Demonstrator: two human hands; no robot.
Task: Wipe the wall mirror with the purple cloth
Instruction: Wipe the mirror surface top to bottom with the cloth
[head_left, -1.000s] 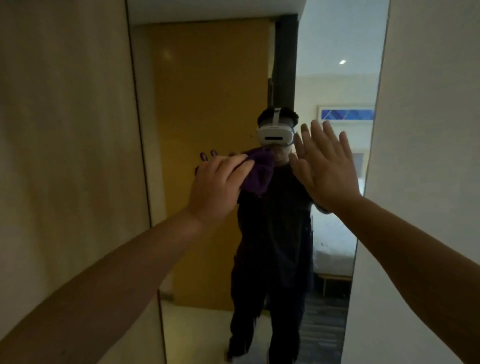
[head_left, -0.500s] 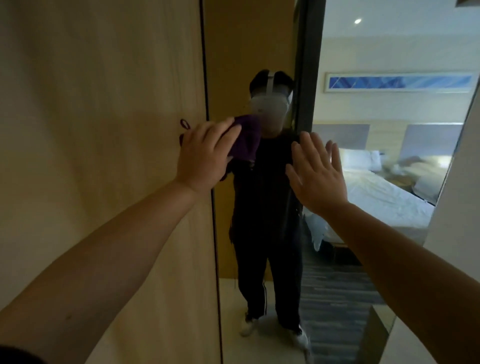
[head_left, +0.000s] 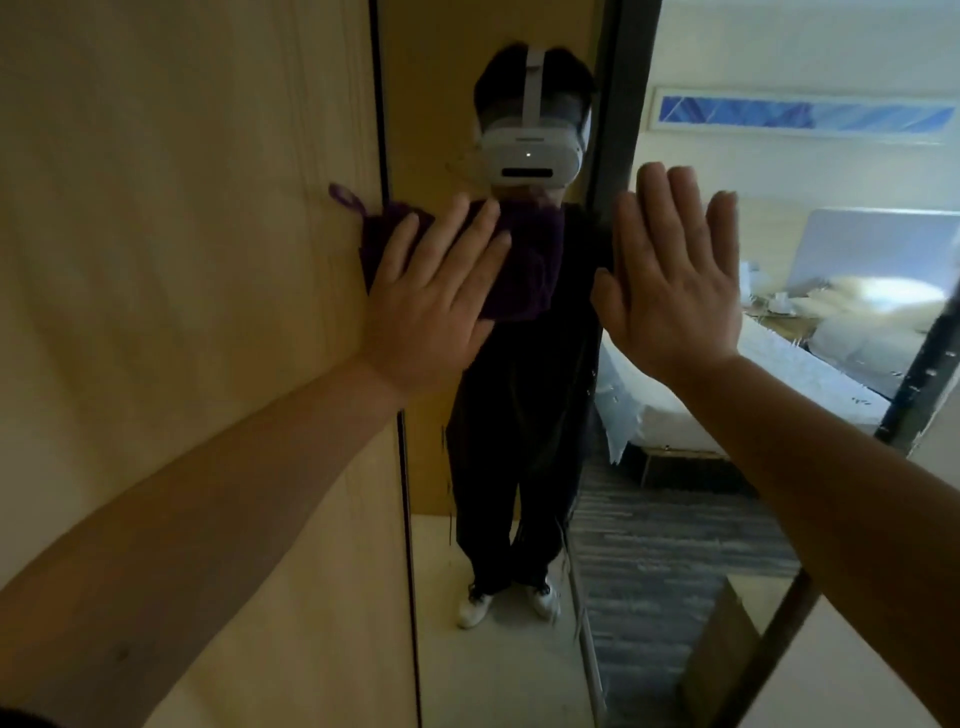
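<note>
hands now flatter, purple cloth spread wider.

Bare mirror glass below both hands — wood panel hard against its left edge

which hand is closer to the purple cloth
Left. The left hand lies flat on the purple cloth, pressing it to the wall mirror. The right hand is spread open beside it, off the cloth.
</note>
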